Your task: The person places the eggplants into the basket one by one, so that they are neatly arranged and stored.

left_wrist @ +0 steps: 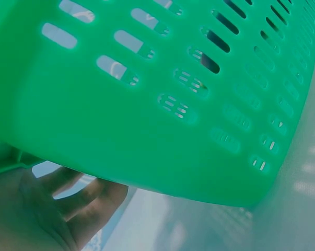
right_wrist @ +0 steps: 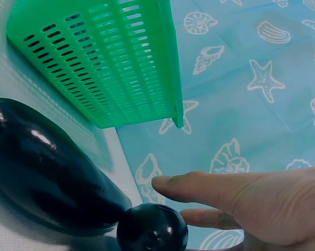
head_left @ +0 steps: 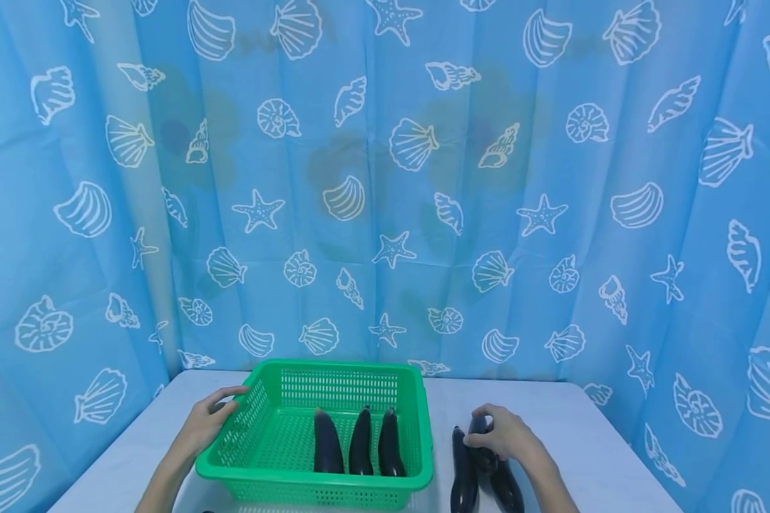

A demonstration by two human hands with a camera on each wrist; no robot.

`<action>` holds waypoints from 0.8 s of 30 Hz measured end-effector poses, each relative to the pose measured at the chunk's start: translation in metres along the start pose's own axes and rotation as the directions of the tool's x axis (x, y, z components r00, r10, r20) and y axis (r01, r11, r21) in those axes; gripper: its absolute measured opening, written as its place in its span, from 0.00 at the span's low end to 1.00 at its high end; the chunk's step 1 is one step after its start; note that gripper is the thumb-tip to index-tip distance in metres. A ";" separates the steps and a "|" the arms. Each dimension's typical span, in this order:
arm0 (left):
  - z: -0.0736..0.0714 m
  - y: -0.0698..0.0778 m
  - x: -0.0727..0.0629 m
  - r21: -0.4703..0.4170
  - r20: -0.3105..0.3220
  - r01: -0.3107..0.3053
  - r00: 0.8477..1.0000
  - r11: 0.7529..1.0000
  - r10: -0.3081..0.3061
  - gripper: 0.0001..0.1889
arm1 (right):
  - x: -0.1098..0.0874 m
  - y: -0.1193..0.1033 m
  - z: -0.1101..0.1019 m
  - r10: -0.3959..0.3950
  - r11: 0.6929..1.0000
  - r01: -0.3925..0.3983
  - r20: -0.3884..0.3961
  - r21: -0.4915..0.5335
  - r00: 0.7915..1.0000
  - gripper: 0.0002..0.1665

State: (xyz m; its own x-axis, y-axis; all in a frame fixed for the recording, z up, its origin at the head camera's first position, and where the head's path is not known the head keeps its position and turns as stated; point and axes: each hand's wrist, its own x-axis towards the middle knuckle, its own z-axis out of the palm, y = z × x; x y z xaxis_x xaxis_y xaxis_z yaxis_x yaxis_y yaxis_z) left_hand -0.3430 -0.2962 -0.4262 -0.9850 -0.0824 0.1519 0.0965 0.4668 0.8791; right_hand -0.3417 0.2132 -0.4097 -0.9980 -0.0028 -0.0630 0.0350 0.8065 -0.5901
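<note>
Black, glossy, rounded eggplant (head_left: 486,459): located between the right edge of the green, perforated plastic basket (head_left: 321,480) and the right edge of the white surface (head_left: 590,434), beside a long, black, shiny second eggplant (head_left: 465,477). Step in hand, by my judgement: pick-up. Fingers of my right hand (head_left: 510,431) arch over the rounded eggplant; thumb appears parted from it; I cannot tell whether they clamp. Next move likely calls for a secured pinch, then lifting. My left hand (head_left: 205,424) rests, fingers relaxed, on the basket's left edge.
</note>
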 end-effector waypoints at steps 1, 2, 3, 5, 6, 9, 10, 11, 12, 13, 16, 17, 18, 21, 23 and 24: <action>0.000 0.000 0.000 -0.002 0.004 -0.002 1.000 1.000 0.002 0.22 | 0.000 0.000 0.000 0.006 1.000 -0.006 0.002 -0.002 1.000 0.37; 0.000 0.000 0.000 -0.003 0.006 -0.002 1.000 1.000 0.002 0.22 | 0.000 0.000 0.001 0.008 1.000 -0.008 0.005 -0.004 1.000 0.37; 0.000 0.000 0.000 -0.005 0.005 0.000 1.000 1.000 0.000 0.22 | 0.000 0.000 0.001 0.009 1.000 -0.009 0.007 -0.007 1.000 0.37; 0.000 0.000 0.000 -0.009 0.008 0.003 1.000 1.000 -0.003 0.22 | 0.000 0.000 0.002 0.013 1.000 -0.013 0.008 -0.011 1.000 0.37; 0.000 0.000 -0.001 -0.011 0.011 0.001 1.000 1.000 -0.001 0.23 | 0.000 0.001 0.002 0.016 1.000 -0.016 0.008 -0.012 1.000 0.37; 0.000 0.000 0.000 -0.014 0.012 -0.003 1.000 1.000 0.003 0.24 | -0.001 0.001 0.003 0.019 1.000 -0.019 0.005 -0.014 1.000 0.38; 0.000 0.000 0.000 -0.014 0.013 -0.008 1.000 1.000 0.008 0.24 | -0.001 0.001 0.003 0.021 1.000 -0.021 0.003 -0.015 1.000 0.38; 0.000 0.000 0.000 -0.014 0.015 -0.014 1.000 1.000 0.014 0.24 | -0.001 0.001 0.004 0.021 1.000 -0.021 0.002 -0.017 1.000 0.38; 0.000 0.000 0.000 -0.013 0.014 -0.015 1.000 1.000 0.016 0.24 | -0.001 0.000 0.004 0.023 1.000 -0.023 0.001 -0.017 1.000 0.39; 0.000 0.000 0.000 -0.014 0.011 -0.014 1.000 1.000 0.014 0.24 | -0.001 0.000 0.004 0.029 0.999 -0.029 0.001 -0.016 1.000 0.39; 0.000 0.001 -0.001 -0.019 0.003 -0.005 1.000 1.000 0.005 0.23 | -0.001 0.000 0.004 0.033 0.999 -0.033 0.002 -0.019 0.999 0.39; 0.000 0.001 -0.001 -0.015 0.004 -0.008 1.000 1.000 0.008 0.23 | -0.001 0.000 0.004 0.032 0.999 -0.032 0.002 -0.022 0.999 0.38; 0.000 0.001 -0.001 -0.016 0.002 -0.005 1.000 1.000 0.005 0.23 | -0.001 -0.001 0.004 0.030 0.999 -0.030 0.001 -0.023 1.000 0.38; 0.001 0.002 -0.001 -0.015 -0.002 -0.005 1.000 1.000 0.005 0.22 | -0.002 -0.001 0.005 0.015 0.999 -0.015 -0.004 -0.034 1.000 0.39; 0.000 0.001 -0.001 -0.008 0.002 -0.012 1.000 1.000 0.012 0.23 | -0.003 -0.002 0.006 0.011 0.999 -0.011 -0.007 -0.040 1.000 0.39; 0.001 0.001 -0.001 -0.011 0.000 -0.009 1.000 1.000 0.009 0.23 | -0.003 -0.002 0.006 0.011 0.999 -0.011 -0.007 -0.043 1.000 0.39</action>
State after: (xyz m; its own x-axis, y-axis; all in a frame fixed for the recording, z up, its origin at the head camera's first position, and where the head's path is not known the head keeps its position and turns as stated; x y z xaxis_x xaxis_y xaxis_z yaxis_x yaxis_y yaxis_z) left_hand -0.3421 -0.2950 -0.4253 -0.9841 -0.0777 0.1598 0.1072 0.4577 0.8826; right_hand -0.3384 0.2079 -0.4132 -0.9979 0.0101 -0.0634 0.0436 0.8312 -0.5543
